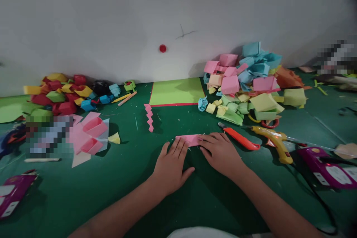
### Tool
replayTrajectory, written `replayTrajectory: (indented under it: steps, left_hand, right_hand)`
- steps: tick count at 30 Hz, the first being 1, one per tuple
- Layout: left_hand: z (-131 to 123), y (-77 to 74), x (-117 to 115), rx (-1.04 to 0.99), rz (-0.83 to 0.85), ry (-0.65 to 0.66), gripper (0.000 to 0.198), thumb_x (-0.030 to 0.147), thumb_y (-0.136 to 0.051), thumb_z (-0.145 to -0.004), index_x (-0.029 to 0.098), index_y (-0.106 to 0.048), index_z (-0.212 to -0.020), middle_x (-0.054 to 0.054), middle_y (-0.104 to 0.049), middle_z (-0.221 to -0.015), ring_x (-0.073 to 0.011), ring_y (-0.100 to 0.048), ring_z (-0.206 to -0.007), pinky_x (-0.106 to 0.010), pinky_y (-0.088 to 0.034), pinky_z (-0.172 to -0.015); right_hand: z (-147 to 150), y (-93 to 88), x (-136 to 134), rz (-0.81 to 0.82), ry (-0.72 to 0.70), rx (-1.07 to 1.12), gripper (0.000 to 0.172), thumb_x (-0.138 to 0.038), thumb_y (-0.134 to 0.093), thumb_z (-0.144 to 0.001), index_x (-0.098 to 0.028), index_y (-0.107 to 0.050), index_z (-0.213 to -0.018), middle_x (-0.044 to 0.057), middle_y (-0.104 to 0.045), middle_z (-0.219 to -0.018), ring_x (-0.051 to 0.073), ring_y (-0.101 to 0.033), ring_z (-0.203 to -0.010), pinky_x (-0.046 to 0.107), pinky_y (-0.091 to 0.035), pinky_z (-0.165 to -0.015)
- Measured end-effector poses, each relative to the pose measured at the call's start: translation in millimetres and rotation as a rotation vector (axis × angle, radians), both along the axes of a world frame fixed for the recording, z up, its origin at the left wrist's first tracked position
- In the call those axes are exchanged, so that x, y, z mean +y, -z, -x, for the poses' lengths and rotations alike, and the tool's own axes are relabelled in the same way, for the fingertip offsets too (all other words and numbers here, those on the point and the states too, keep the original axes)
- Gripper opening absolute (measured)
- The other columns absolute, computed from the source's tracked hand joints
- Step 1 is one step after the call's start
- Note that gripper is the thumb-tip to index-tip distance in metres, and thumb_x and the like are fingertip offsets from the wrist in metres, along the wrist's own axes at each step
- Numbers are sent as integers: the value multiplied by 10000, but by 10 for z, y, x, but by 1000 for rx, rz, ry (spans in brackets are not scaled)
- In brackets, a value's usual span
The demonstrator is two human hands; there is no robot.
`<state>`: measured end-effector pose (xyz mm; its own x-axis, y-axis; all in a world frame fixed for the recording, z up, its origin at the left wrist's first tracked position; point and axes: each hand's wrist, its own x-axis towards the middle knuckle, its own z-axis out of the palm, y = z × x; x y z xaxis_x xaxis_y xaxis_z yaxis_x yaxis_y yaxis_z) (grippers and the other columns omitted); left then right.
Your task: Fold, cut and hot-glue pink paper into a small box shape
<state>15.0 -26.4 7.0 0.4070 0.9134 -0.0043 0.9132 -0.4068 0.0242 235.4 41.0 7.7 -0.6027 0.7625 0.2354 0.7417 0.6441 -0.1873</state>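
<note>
A small pink folded paper (190, 139) lies on the green table (134, 178) in front of me. My left hand (171, 165) rests flat beside it, fingers stretched out with the tips touching the paper's left end. My right hand (220, 152) lies over the paper's right end, fingers pressing it down onto the table. A pink zigzag-folded strip (149, 117) lies a little farther back on the left.
A green sheet with a red border (177, 92) lies by the wall. Heaps of folded coloured papers sit at the back right (251, 81) and back left (61, 95). An orange utility knife (240, 138), a yellow glue gun (275, 141) and purple boxes (326, 167) lie right.
</note>
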Motion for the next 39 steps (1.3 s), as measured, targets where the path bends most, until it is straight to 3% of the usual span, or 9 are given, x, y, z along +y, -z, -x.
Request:
replayTrajectory:
  steps: [6,13,20,28,34,36,39]
  left_hand:
    - [2,6,-14,1,0,7,723,590,-310,-1024,120,-371,-1569,-143,-383,-1629,-325,-302,-1529,-558,-273,-1191]
    - [-36,-37,-12,1,13,-5,718,588,-359,-1011,125,-389,-1559,-151,-394,-1622,-332,-309,-1526,-563,-265,-1201]
    - [-21,-30,-22,-5,29,3,737,602,-326,-1019,103,-371,-1560,-161,-354,-1638,-329,-310,-1528,-586,-263,-1205]
    - [-11,-33,-10,-2,8,21,733,596,-340,-1020,103,-367,-1562,-166,-383,-1625,-324,-332,-1515,-563,-260,-1204]
    - [38,-114,86,-6,-11,100,669,582,-432,-1010,121,-454,-1495,-174,-452,-1578,-342,-392,-1455,-549,-330,-1114]
    - [57,-120,145,-49,-28,110,575,559,-506,-992,154,-546,-1397,-160,-519,-1517,-336,-452,-1392,-523,-357,-1070]
    - [80,-92,255,-109,-46,96,425,484,-578,-984,184,-612,-1284,-122,-601,-1417,-296,-537,-1278,-470,-391,-1001]
  right_hand:
    - [-8,-33,1,13,26,-6,289,-239,-514,-997,-281,-749,-1159,-9,-742,-1271,259,-600,-1055,454,-437,-938]
    - [40,-22,-230,-29,-45,-75,365,-299,-530,-993,-209,-671,-1317,74,-674,-1383,315,-561,-1202,533,-377,-1049]
    - [-103,96,-333,-79,33,-57,412,-272,-485,-1010,-322,-608,-1400,21,-654,-1413,369,-557,-1269,670,-327,-1067]
    - [-228,-25,-275,-116,81,-113,362,-231,-463,-1004,-299,-700,-1269,14,-684,-1373,393,-508,-1323,656,-334,-1021]
    - [-41,-102,-214,-162,103,-60,271,-242,-489,-994,-213,-747,-915,51,-689,-1363,347,-568,-1208,551,-375,-1010]
    - [43,-74,-184,-132,55,-26,213,-244,-523,-975,-197,-729,-998,86,-685,-1354,322,-575,-1181,490,-409,-973]
    - [122,-8,-116,-88,-48,-32,288,-232,-539,-964,-165,-674,-1209,126,-685,-1318,309,-587,-1138,444,-429,-918]
